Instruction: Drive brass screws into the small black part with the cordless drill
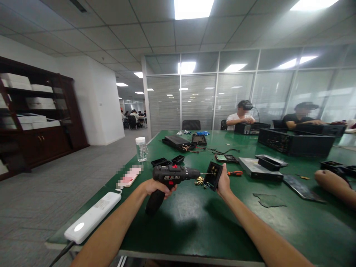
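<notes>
My left hand (160, 187) is wrapped round the grip of a black power drill (174, 172), which points to the right. Its thin bit reaches a small black plastic housing (213, 177). That housing stands tilted in my right hand (223, 181), its open side facing the drill. Brass-coloured pieces (199, 181) lie in a small pile on the green table below the bit. A screwdriver (235, 173) with an orange and black handle lies just right of my right hand.
On the green table (183, 237) are a white power strip (94, 217), a phone (132, 176), a bottle (141, 150), black parts (178, 142), a metal drive (260, 170) and a large black case (296, 142). Another person's arm (335, 187) reaches in at right; two people sit beyond.
</notes>
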A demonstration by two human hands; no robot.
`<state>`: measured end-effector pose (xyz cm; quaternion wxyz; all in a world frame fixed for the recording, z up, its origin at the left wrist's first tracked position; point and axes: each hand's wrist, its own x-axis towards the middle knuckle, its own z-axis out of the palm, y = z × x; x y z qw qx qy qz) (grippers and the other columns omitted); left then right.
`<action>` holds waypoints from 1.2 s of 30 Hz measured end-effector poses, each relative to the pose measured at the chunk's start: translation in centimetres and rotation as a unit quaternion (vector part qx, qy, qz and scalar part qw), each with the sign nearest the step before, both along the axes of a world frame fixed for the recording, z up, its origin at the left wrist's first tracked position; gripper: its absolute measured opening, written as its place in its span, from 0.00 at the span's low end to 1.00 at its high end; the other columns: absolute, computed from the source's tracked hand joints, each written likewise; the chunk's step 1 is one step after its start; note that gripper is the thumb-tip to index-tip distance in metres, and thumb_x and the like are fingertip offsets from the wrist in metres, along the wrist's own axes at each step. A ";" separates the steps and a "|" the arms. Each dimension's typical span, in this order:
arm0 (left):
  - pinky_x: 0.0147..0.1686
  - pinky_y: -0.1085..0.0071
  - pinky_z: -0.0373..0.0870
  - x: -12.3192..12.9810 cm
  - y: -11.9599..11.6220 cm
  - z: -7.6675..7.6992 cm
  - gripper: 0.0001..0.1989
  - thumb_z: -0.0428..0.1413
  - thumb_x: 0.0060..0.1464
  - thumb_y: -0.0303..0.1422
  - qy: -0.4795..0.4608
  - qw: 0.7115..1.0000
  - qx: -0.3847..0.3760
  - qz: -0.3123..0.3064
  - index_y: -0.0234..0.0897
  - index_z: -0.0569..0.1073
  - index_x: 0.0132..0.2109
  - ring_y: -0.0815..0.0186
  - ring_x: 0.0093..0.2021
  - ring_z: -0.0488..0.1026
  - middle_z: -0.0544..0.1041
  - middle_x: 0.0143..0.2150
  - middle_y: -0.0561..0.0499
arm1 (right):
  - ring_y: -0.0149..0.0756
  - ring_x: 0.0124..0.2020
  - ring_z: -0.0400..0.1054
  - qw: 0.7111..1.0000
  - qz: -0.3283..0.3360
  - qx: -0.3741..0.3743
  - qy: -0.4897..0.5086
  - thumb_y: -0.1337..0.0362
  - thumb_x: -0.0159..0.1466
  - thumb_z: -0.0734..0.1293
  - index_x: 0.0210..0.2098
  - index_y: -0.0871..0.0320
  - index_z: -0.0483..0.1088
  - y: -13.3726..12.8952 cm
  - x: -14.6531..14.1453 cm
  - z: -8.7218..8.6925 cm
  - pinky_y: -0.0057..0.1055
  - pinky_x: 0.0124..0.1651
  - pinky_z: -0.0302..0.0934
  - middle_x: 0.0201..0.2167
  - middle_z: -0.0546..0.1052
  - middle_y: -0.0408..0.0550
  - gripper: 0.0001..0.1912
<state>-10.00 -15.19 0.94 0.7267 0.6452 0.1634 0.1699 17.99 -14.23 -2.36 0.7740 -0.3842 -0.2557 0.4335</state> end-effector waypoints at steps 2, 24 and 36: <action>0.24 0.74 0.60 0.0 -0.1 0.1 0.20 0.55 0.36 0.28 -0.001 1.000 0.000 -0.001 0.29 0.65 0.41 0.72 0.26 0.61 0.64 0.33 0.49 | 0.30 0.20 0.62 1.000 -0.001 0.002 0.001 0.43 0.46 0.58 0.27 0.58 0.64 0.1 0.0 -0.1 0.28 0.25 0.59 0.19 0.67 0.39 0.24; 0.24 0.74 0.60 0.0 -0.3 0.2 0.20 0.54 0.36 0.26 0.004 1.000 0.008 0.011 0.29 0.65 0.41 0.71 0.27 0.62 0.64 0.33 0.48 | 0.31 0.22 0.63 0.999 -0.022 0.001 -0.042 0.43 0.47 0.56 0.27 0.57 0.65 1.0 0.5 -1.3 0.27 0.26 0.58 0.19 0.68 0.40 0.24; 0.24 0.74 0.60 0.1 -0.4 0.4 0.20 0.55 0.35 0.27 -0.002 1.000 0.013 0.007 0.29 0.66 0.41 0.71 0.27 0.62 0.64 0.33 0.47 | 0.30 0.20 0.63 1.000 -0.004 0.013 -0.005 0.43 0.46 0.58 0.28 0.58 0.64 0.3 0.1 -0.5 0.27 0.25 0.59 0.18 0.67 0.39 0.24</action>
